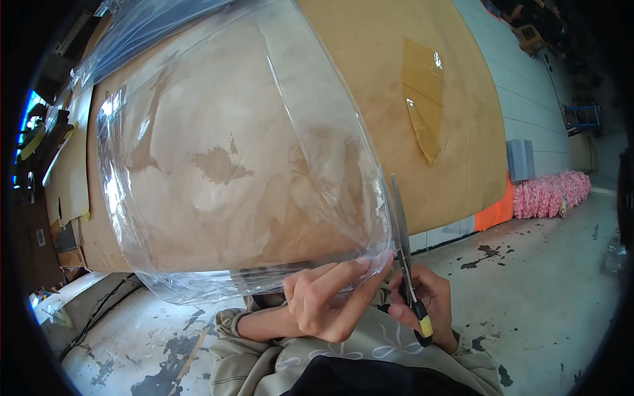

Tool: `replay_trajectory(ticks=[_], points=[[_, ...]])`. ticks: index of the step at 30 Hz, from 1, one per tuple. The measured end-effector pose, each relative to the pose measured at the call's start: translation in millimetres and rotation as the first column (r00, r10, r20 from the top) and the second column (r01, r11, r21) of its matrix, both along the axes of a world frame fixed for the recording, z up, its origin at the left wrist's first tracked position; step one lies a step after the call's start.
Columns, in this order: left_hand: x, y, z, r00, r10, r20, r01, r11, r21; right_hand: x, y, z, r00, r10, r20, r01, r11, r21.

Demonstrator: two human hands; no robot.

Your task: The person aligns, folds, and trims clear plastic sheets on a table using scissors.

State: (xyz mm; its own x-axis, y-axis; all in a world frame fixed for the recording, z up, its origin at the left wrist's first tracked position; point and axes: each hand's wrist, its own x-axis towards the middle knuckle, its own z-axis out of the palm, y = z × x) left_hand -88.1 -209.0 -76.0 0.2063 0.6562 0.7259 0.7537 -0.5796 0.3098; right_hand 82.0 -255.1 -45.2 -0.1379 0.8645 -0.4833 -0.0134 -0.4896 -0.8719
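Observation:
A large clear plastic sheet (pixel 231 165) lies over the brown cardboard-covered table (pixel 462 132), its near edge hanging past the front. My left hand (pixel 323 297) pinches the sheet's near right corner between fingers and thumb. Just right of it, my right hand (pixel 429 297) is closed around the handles of a pair of scissors (pixel 401 237) with black and yellow grips. The blades point away from me, beside the sheet's right edge. A strip of brown tape (pixel 424 105) is stuck on the cardboard to the right of the sheet.
Bluish folded plastic (pixel 145 39) lies at the far left of the table. Yellowish paper (pixel 69 175) is at the left edge. Beyond the table's right side are an orange panel (pixel 495 208), a pink bundle (pixel 551 195), a grey box (pixel 520 160) and a blue stand (pixel 582 117).

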Motion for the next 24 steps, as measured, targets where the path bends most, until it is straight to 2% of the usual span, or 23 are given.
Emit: replay_trajectory(ticks=[8, 11, 20, 24], points=[[2.3, 0.2, -2.2, 0.998, 0.027, 0.05, -0.028, 1.0, 0.013, 2.6, -4.3, -3.0, 0.998, 0.023, 0.061, -0.024, 0.999, 0.022], [3.1, 0.5, -3.2, 0.998, 0.032, 0.06, -0.033, 0.999, 0.017, 0.1, -4.9, -2.8, 0.998, -0.019, 0.058, 0.016, 0.999, 0.044], [1.5, -0.2, -3.2, 0.998, 0.021, 0.055, -0.021, 1.0, 0.0, 3.5, -5.0, -0.3, 0.987, 0.014, 0.162, -0.016, 1.0, 0.011], [1.3, 0.8, -2.4, 0.999, 0.021, 0.05, -0.021, 1.0, -0.001, 4.2, -4.1, -0.1, 0.99, 0.003, 0.142, 0.001, 1.0, -0.029]])
